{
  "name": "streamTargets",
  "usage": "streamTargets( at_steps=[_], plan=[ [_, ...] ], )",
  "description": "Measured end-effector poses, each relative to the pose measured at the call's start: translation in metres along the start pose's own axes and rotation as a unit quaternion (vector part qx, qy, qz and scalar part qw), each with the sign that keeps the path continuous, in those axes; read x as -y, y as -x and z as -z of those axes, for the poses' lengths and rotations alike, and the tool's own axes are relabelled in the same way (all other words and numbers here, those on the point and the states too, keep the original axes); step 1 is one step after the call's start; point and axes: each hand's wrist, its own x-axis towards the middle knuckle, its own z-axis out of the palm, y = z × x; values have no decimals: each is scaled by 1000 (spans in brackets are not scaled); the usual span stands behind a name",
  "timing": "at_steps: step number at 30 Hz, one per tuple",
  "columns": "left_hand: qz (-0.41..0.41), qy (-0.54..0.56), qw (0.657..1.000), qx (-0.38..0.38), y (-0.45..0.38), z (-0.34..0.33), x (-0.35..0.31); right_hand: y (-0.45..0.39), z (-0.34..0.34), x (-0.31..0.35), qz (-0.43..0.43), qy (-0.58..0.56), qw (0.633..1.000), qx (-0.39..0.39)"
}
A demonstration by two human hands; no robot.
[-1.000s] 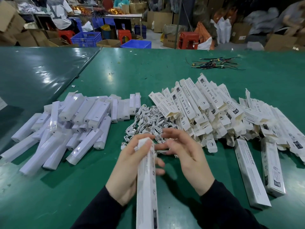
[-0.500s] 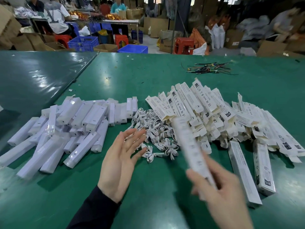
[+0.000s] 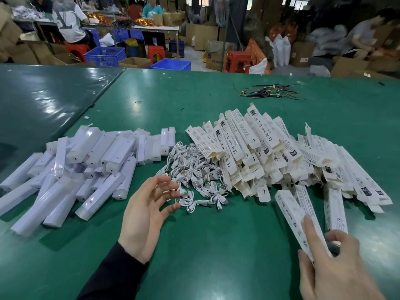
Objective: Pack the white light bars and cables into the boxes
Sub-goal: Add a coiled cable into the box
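Head view: right hand (image 3: 333,263) grips box (image 3: 296,217) (left hand (image 3: 145,215) apart).

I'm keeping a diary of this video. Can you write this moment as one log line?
left hand: open, near cables | right hand: holds box | bars: piled left | table

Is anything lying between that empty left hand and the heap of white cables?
Nothing visible does. The left hand hovers open at the near edge of the cable pile, fingertips almost at the nearest cable, with only bare green table around.
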Motion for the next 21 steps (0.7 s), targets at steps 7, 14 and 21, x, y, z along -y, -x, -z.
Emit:
streamTargets(
  at_steps=[7,14,21],
  plan=[
    [17,-36,999,1,0,-2,3,-11,-13,6,-23,141,975,172],
    [3,-55,998,-14,0,-3,0,-50,-24,-43,-137,98,970,177],
    [-98,-156,980,-78,-10,9,-12,-66,-76,-127,-183,0,970,163]
  ],
)
